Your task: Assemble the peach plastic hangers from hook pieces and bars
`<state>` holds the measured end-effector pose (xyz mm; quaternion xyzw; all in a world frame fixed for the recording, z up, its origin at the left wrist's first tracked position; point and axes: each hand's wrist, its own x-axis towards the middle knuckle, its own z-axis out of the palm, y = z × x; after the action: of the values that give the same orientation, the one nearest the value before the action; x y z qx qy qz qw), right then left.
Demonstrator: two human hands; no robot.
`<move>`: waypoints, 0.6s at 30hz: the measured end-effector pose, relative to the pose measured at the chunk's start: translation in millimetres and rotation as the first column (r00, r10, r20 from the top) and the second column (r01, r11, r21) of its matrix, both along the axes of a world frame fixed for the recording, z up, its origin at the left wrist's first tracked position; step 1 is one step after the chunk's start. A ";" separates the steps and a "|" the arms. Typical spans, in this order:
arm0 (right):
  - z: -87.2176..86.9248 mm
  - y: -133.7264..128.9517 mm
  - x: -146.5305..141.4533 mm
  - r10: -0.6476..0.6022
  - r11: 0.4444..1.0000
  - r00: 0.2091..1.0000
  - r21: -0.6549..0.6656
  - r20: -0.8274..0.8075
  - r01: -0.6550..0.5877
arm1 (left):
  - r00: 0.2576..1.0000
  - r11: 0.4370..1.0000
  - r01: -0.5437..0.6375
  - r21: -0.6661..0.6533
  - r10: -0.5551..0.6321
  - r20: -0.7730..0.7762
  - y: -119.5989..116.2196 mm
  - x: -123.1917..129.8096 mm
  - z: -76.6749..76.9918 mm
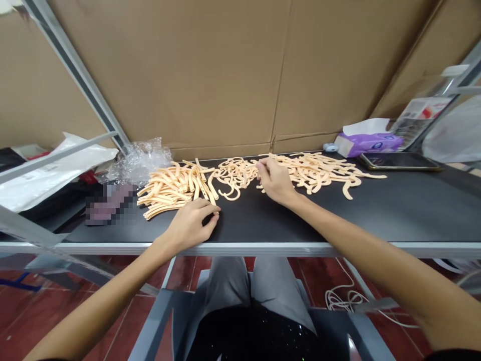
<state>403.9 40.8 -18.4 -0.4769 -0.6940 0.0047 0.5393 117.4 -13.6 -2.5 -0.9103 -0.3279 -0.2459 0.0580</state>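
Observation:
Peach-coloured pieces lie in three groups on the black tabletop. Long, nearly straight strips [169, 188] form the left pile, some with small holes. Small curled, hook-like pieces [235, 173] fill the middle, and longer wavy pieces [323, 170] spread out on the right. My left hand [193, 222] rests at the near edge of the strip pile, thumb and index finger pinched at the end of one strip. My right hand [276, 180] is between the middle and right groups, fingertips drawn together beside the curled pieces; what they hold, if anything, is hidden.
Crumpled clear plastic [141, 160] and a white bag [56, 170] lie on the left. At the right are a purple tissue pack [370, 144], a phone [400, 161] and a clear container [424, 113]. A cardboard wall [210, 75] stands behind; a metal rail [244, 249] edges the table.

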 end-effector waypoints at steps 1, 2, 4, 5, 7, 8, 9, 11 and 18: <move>0.7 -0.7 -0.6 -0.003 1.000 1.000 -0.004 0.005 0.003 | 1.000 1.000 -0.003 -0.004 0.003 0.001 -0.5 1.1 0.0; 1.3 -1.4 -1.0 -0.006 1.000 1.000 -0.008 0.009 0.007 | 1.000 1.000 -0.008 -0.009 0.008 0.001 -0.6 1.6 0.1; 2.2 -2.2 -1.5 -0.011 1.000 1.000 -0.015 0.018 0.011 | 1.000 1.000 -0.009 -0.001 0.009 0.009 0.4 1.4 0.6; 2.5 -2.2 -1.5 -0.014 1.000 1.000 -0.018 0.022 0.014 | 1.000 1.000 -0.006 0.018 0.006 0.022 1.1 0.7 1.4; 2.8 -1.8 -1.0 -0.021 1.000 0.999 -0.022 0.026 0.021 | 0.997 0.996 0.000 0.087 -0.006 0.072 2.8 -1.3 5.3; 2.9 -1.3 -0.7 -0.025 0.999 0.999 -0.022 0.025 0.026 | 0.994 0.991 0.000 0.134 -0.014 0.108 3.7 -2.4 8.9; 3.0 -0.8 -0.3 -0.030 0.999 0.999 -0.023 0.024 0.031 | 0.989 0.982 -0.001 0.187 -0.026 0.144 4.9 -3.5 13.8; 3.3 0.3 0.3 -0.042 0.999 0.999 -0.021 0.017 0.042 | 0.976 0.951 -0.015 0.309 -0.054 0.213 8.0 -5.3 27.3; 5.4 1.7 1.9 -0.056 0.998 0.998 -0.003 -0.024 0.056 | 0.885 0.798 -0.112 0.592 -0.191 0.424 20.7 1.1 78.8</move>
<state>405.8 42.5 -13.0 -0.4966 -0.6737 -0.0039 0.5472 118.5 7.1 76.3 -0.7652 -0.2173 -0.5481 0.2585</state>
